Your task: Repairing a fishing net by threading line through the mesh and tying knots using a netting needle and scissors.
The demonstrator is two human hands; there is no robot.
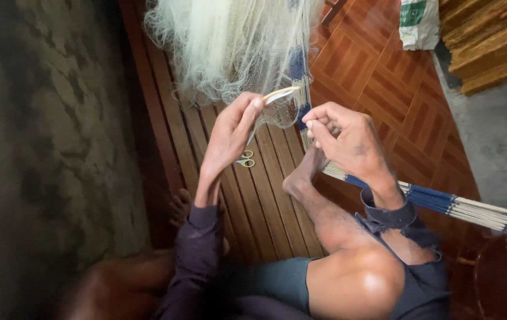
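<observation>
1. Nearest to the camera, a bare knee (357, 278) is showing at the bottom, with dark blue shorts and dark sleeves around it.
2. From this knee the leg is reaching forward, and the foot (304, 172) is resting on the wooden bench (265, 207), near its right edge.
3. On the left, the left hand (230, 133) is rising above the middle of the bench; its fingers are lying together and, with the thumb, they are pinching a pale flat needle (277, 95), whose tip is pointing to the right.
4. On the right, the right hand (345, 139) is staying just beside the needle tip; its fingers are curled together and seem to be nipping fine thread of the net, but the thread itself is too thin to see clearly.
5. Behind both hands, a pale white net (230, 41) is hanging in a large bunch over the far end of the bench.
6. A bundle of blue and white cords (461, 207) is running from the net, passing under the right hand and going out to the right edge of the picture.
7. Small scissors (245, 159) with yellow handles are lying on the slats of the bench, just under the left hand.
8. Right of the bench, a brown patterned floor (384, 77) is showing, and a white sack (419, 24) is standing at its far side.
9. Left of the bench, a grey rough wall (52, 148) is filling the view.
</observation>
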